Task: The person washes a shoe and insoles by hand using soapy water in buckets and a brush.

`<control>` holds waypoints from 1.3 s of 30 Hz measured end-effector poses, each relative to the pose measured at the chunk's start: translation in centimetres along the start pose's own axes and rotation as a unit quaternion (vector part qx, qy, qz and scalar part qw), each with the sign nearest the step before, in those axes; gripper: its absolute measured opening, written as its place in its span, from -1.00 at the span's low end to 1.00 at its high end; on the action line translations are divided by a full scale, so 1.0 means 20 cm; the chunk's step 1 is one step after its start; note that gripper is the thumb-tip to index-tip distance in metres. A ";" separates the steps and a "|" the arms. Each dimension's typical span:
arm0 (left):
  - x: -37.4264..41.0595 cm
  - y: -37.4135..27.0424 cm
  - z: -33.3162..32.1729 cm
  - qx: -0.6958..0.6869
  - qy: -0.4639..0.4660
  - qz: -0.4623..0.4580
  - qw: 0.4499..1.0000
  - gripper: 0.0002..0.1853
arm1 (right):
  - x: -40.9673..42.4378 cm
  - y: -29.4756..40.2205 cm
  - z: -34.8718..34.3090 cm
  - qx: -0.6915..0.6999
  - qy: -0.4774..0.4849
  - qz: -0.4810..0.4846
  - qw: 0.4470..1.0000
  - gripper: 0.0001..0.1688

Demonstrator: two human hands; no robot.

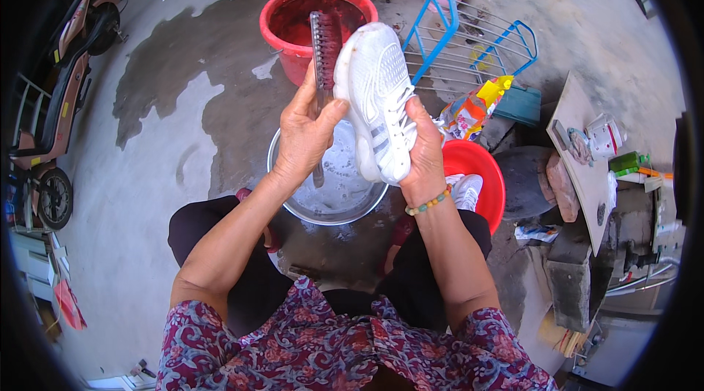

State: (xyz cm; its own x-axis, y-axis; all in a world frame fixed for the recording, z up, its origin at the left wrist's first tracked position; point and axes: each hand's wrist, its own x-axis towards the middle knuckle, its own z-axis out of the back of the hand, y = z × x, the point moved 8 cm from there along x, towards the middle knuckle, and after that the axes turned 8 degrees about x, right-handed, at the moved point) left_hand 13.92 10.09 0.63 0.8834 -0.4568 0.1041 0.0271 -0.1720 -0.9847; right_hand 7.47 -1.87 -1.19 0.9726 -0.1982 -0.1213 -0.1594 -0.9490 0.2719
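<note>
My left hand (pixel 308 121) grips a scrub brush (pixel 324 44) by its handle, the brush head pointing away from me and its bristles turned toward the shoe. In my right hand (pixel 426 149) is a white lace-up sneaker (pixel 379 99), held toe up with its side facing me and grey stripes near the heel. The brush and shoe are very close; whether they touch I cannot tell. Below both hands a metal basin (pixel 278 185) holds sudsy water (pixel 344 171). Another white shoe (pixel 467 191) lies in a red plastic basin (pixel 493 182) at my right.
Beyond the metal basin stands a red bucket (pixel 291 58) of water. Right of it are a blue-ended metal rack (pixel 440 55) and a colourful plastic bag (pixel 467 113). A board (pixel 575 116) bears several items at far right; a scooter (pixel 60 105) stands left. The concrete floor is partly wet.
</note>
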 end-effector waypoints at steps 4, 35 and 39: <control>0.00 -0.02 -0.02 0.008 -0.008 -0.028 1.000 -0.37 | 0.02 -0.02 0.05 0.032 -0.054 -0.025 0.998 -0.56; -0.19 -0.05 -0.13 0.532 0.077 -0.233 0.810 -0.46 | 0.03 0.00 0.21 0.035 -0.148 -0.019 0.988 -0.67; -0.08 -0.10 0.01 0.484 -0.003 -0.227 0.845 -0.49 | 0.00 -0.13 0.21 0.016 -0.154 -0.072 0.985 -0.65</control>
State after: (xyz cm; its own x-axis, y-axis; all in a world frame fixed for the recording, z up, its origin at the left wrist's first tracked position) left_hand 12.55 11.25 2.44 0.6810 -0.5304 0.5049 0.7317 0.4667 -0.4967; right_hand 7.12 -0.39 -5.88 0.8885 -0.1204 -0.4427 -0.0327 -0.9791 0.2006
